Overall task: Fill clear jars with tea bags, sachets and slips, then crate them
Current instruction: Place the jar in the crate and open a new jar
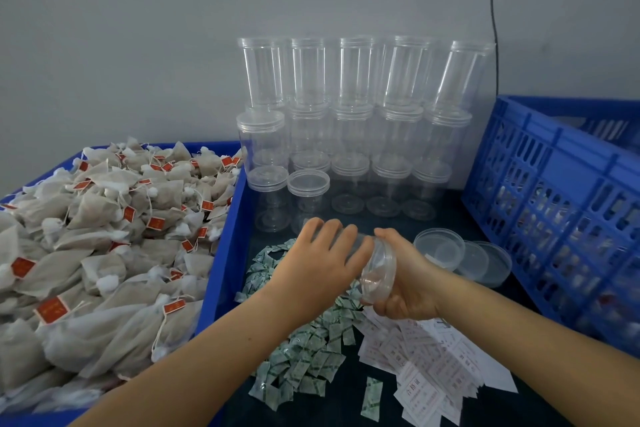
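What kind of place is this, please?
Probably a small packing workshop for tea, not a home kitchen. A blue bin holds a heap of tea bags, many empty clear jars are stacked by the wall, and a blue crate stands alongside.

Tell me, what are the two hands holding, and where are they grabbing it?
One clear jar, held sideways. The left hand wraps over its body; the right hand grips the lid end.
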